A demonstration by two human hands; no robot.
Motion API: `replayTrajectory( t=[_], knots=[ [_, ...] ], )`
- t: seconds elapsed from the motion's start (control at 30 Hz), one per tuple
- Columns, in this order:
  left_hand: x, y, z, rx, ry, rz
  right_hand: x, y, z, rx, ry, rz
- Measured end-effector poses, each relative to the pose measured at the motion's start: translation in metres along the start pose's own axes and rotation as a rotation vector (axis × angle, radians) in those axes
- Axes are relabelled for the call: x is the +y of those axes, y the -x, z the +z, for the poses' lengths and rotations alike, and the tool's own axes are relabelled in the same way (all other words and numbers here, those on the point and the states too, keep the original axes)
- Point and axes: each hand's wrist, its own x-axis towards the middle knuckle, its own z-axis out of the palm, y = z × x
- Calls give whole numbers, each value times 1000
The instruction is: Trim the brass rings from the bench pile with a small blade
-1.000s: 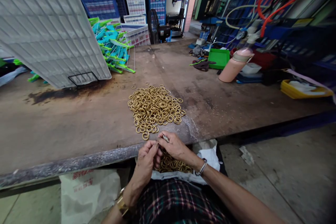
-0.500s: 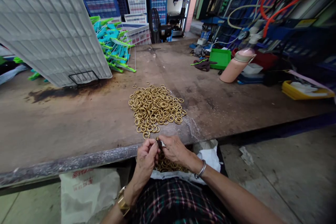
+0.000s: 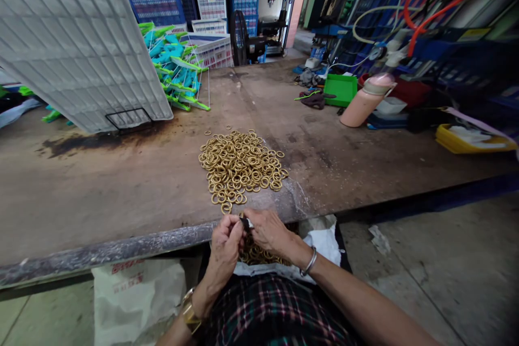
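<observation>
Above the table's front edge my left hand (image 3: pixel 227 243) and my right hand (image 3: pixel 270 231) meet with closed fingers. Between their fingertips is a small black piece (image 3: pixel 245 223), pinched by the left thumb and fingers. A whitish bit shows beside it at the right fingers, too small to name. The right hand's fingers curl around the piece's other side and partly hide it. Just beyond the hands lies a heap of brass-coloured rings (image 3: pixel 243 165). More rings (image 3: pixel 259 255) fill a white sack (image 3: pixel 324 243) at my lap, partly covered by my hands.
The wooden table (image 3: pixel 121 189) carries a leaning grey ribbed panel (image 3: pixel 81 38) and green-and-turquoise plastic pieces (image 3: pixel 178 70) on the left. To the right stand a pink bottle (image 3: pixel 363 105), a green tray (image 3: pixel 340 90) and a yellow tray (image 3: pixel 466 143). A printed sack (image 3: pixel 133 297) is below.
Both hands stay in nearly the same place. The small black piece has shifted slightly between the fingertips, and more of it shows. The ring heap looks unchanged.
</observation>
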Motion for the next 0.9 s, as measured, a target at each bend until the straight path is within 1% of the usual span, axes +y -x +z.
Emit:
replayTrajectory(
  t=[0.1, 0.17, 0.23, 0.3, 0.37, 0.43, 0.5, 0.6, 0.7, 0.8, 0.9],
  knots=[
    [3, 3, -1, 0, 20, -10, -5, -3, -3, -22, 40, 70],
    [7, 10, 0, -9, 29, -23, -5, -7, -6, -16, 72, 124],
    [11, 18, 1, -70, 50, -12, -1, -12, -10, 12, 110, 175],
    [12, 24, 2, -161, 122, -6, 5, -18, -12, 48, 143, 216],
    [10, 25, 3, -204, 243, -57, 10, -24, -12, 86, 159, 238],
    [6, 21, 1, -179, 368, -130, 10, -29, -9, 132, 157, 252],
    [1, 15, -1, -113, 467, -179, 6, -35, -7, 168, 154, 279],
    [-1, 10, -6, -41, 574, -221, -3, -42, -6, 177, 160, 319],
    [0, 8, -9, -56, 669, -273, -7, -47, -8, 176, 162, 338],
    [1, 5, -12, -81, 753, -333, -3, -48, -7, 195, 138, 334],
    [0, 0, -13, -36, 797, -361, 5, -47, -6, 253, 91, 293]
  ],
)
